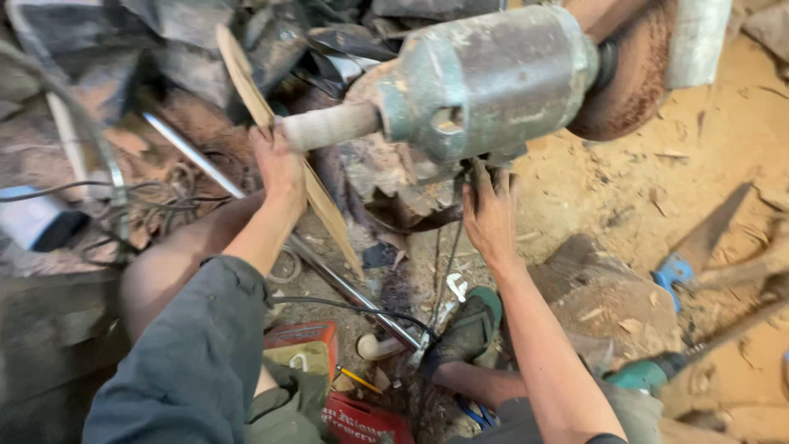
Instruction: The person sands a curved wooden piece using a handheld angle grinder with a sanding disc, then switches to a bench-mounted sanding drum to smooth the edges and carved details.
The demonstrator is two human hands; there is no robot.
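My left hand (279,168) grips a long flat strip of pale wood (246,82) and holds it against the sanding spindle (333,125) that sticks out of a worn green-grey motor (493,74). The strip slants from upper left down to the lower middle. My right hand (491,215) reaches under the motor's body with its fingers spread, touching the dark base beneath it. A rusty round disc (633,74) sits on the motor's other end.
A metal rod (329,275) lies diagonally over the dirt floor. Black cables (362,308), red boxes (308,341), my foot in a green sandal (472,329) and a blue tool (674,271) lie below. Sawdust (723,140) covers the right side; dark scrap is piled behind.
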